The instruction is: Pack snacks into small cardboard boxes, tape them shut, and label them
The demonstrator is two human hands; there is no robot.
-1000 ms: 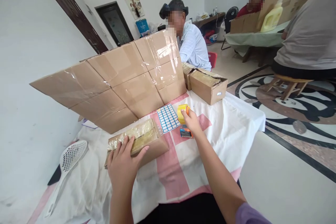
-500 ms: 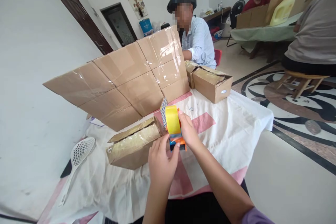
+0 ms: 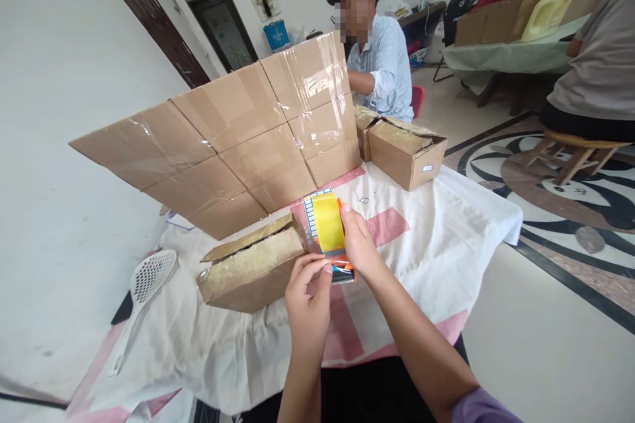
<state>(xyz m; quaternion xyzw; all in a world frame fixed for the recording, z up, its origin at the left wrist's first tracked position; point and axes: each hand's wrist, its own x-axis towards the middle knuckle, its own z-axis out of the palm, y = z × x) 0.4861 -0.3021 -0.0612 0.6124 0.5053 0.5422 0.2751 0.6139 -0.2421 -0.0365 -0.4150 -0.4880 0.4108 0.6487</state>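
Head view. Compared with half a second ago: tape dispenser [image 3: 331,238] little shifted, raised over the table [image 3: 426,244] just right of the small carton [image 3: 253,269]; left hand [image 3: 308,292] now pinching at the dispenser's lower front with thumb and forefinger, where before it lay broader against it. Blue label sheet [image 3: 312,211] more exposed behind the roll.

Right hand [image 3: 358,246] wrapped firmly around the dispenser's right side, fingers closed on it. Left hand closed to a fingertip pinch at the orange-and-blue blade end; whether tape is caught between the tips cannot be told.

Dispenser held upright, long axis running from the yellow roll at top, away from the body, down to the blade end nearest the body. Roll's broad yellow face turned toward the camera.

Small carton lying open-topped, touching neither hand. Taped cardboard wall [image 3: 238,139] standing close behind, closing off the far side. Second carton [image 3: 404,152] at the far right corner, well apart. White slotted scoop [image 3: 143,291] at the left table edge. Bare cloth to the right of the hands up to the table edge; another person [image 3: 380,63] seated beyond the wall.
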